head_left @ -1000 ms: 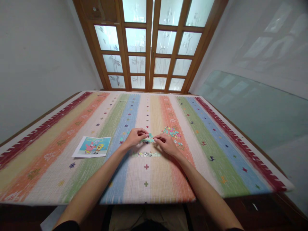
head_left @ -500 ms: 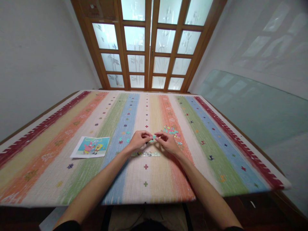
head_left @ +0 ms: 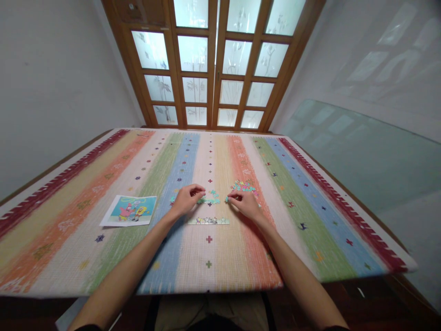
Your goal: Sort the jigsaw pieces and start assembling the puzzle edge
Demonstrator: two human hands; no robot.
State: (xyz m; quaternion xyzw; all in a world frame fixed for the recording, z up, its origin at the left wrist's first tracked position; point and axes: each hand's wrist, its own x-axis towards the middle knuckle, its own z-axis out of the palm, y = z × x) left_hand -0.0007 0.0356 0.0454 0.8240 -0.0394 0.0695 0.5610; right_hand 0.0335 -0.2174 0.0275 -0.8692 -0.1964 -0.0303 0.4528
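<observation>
My right hand (head_left: 245,203) pinches a small teal jigsaw piece (head_left: 227,199) between thumb and fingertips, just above the cloth. To its left, my left hand (head_left: 188,199) has its fingers curled and thumb drawn close to them; anything in that pinch is too small to make out. Between the hands lies a short teal row of jigsaw pieces (head_left: 210,201), with loose teal pieces (head_left: 212,192) just beyond it. Nearer to me is a straight joined strip of puzzle pieces (head_left: 209,221). A heap of mixed loose pieces (head_left: 243,185) sits beyond my right hand.
A printed cartoon picture (head_left: 130,211) lies on the left of the striped tablecloth (head_left: 206,271). A few teal pieces are partly hidden beside my left hand. Wooden glazed doors (head_left: 213,69) stand behind the table, and a glass panel (head_left: 361,147) leans at the right wall.
My hands were together over a teal piece and have moved apart, the left to the left and the right slightly right. The teal row between them now shows.
</observation>
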